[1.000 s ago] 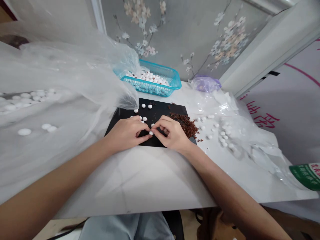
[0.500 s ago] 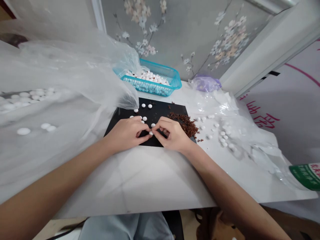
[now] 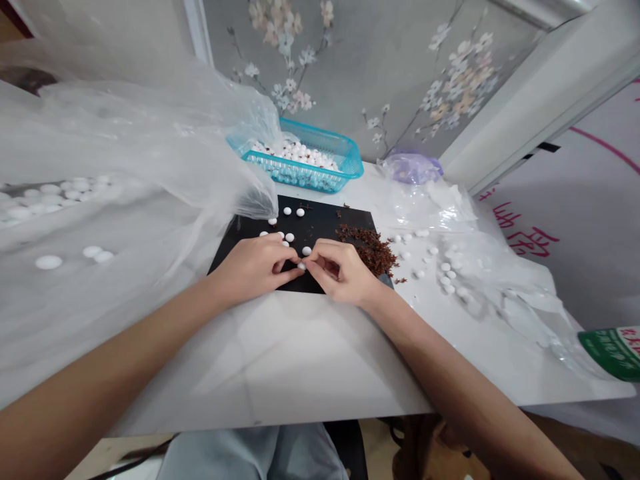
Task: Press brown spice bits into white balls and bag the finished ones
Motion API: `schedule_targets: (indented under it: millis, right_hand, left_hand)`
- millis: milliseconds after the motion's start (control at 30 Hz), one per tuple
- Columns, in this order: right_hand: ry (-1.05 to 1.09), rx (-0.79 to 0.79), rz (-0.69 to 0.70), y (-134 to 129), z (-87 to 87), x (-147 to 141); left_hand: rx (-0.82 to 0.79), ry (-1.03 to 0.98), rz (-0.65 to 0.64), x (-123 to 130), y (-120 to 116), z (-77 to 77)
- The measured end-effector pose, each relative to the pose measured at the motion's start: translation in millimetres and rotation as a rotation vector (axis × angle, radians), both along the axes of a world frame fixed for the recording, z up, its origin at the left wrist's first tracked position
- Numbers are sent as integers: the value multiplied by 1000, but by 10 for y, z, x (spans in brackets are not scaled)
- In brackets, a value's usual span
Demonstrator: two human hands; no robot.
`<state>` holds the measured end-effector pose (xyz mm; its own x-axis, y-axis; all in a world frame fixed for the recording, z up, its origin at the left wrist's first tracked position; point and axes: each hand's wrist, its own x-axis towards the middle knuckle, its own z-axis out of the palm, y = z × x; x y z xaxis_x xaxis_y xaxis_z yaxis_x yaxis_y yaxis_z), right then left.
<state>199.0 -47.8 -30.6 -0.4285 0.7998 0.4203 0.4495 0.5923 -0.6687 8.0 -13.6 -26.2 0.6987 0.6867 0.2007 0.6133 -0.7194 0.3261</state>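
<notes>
Between the fingertips of both hands is a small white ball (image 3: pixel 302 265), low over the black mat (image 3: pixel 320 220). My left hand (image 3: pixel 255 267) pinches it from the left with thumb and forefinger. My right hand (image 3: pixel 343 270) meets it from the other side, fingertips pressed together; whether they also hold a tiny brown piece I cannot make out. Another white ball (image 3: pixel 307 251) lies just beyond the fingertips. Several more white balls (image 3: pixel 289 237) are scattered on the mat behind my left hand. A heap of small reddish-brown star-shaped pieces (image 3: pixel 373 250) lies beside my right hand.
A blue plastic basket (image 3: pixel 353 163) holding many white balls stands behind the mat. Large clear plastic sheeting (image 3: pixel 150 147) covers the left side, with white balls (image 3: pixel 49 263) on it. At right are loose white balls (image 3: pixel 445 267), a purple bag (image 3: pixel 413 167) and a green-labelled bottle (image 3: pixel 610 353).
My right fingers have shifted very slightly around the white ball. Otherwise both hands stay in the same place, and the things around them have not moved.
</notes>
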Motion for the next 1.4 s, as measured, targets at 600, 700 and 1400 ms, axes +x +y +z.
schedule_targets:
  millis: [600, 700, 1400]
  right_hand:
    - [-31, -41, -264, 183, 117, 266]
    - [-140, -30, -482, 263, 120, 464]
    - [-500, -5, -506, 287, 90, 482]
  left_hand:
    - [12, -33, 78, 9, -20, 2]
    - [40, -13, 115, 17, -37, 21]
    - [-2, -18, 197, 21, -39, 100]
